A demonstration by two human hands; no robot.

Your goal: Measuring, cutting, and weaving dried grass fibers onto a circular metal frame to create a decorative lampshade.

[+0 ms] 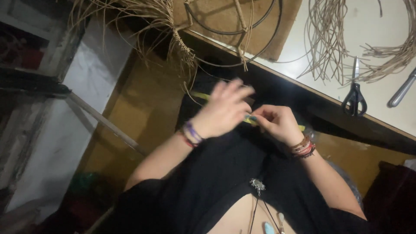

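The person works low, over the lap, with both hands brought close together below the near edge of the pale, flat worktop (pixel 381 82). The right hand (pixel 277 123) is curled shut, pinching a thin yellow-green flat strip (pixel 300 128) between fingertips and thumb — the strip runs crosswise between the two hands, one end poking out past the right knuckles and another length showing beyond the left hand near the dark worktop edge. The left hand (pixel 223 110) is blurred with motion; its fingers look spread and raised over the strip, and whether it grips anything cannot be told. Holding the strip taut between the two hands, close to the body, seems a way to keep it steady for fine finger work.

On the worktop, well apart from the hands, lie black-handled scissors (pixel 355 97), a grey metal tool handle (pixel 402 91) at the right border, and loose bundles of tan cane strands (pixel 329 39). A dark wire hoop frame with cane partly woven on it (pixel 234 30) rests on a brown mat (pixel 225 15) and overhangs the worktop's edge just above the hands — its dangling strands crowd the space there. Open room lies to the left, over the yellowish floor (pixel 138 112), bounded by a thin slanted rod (pixel 108 125) and a whitish wall (pixel 56 147).
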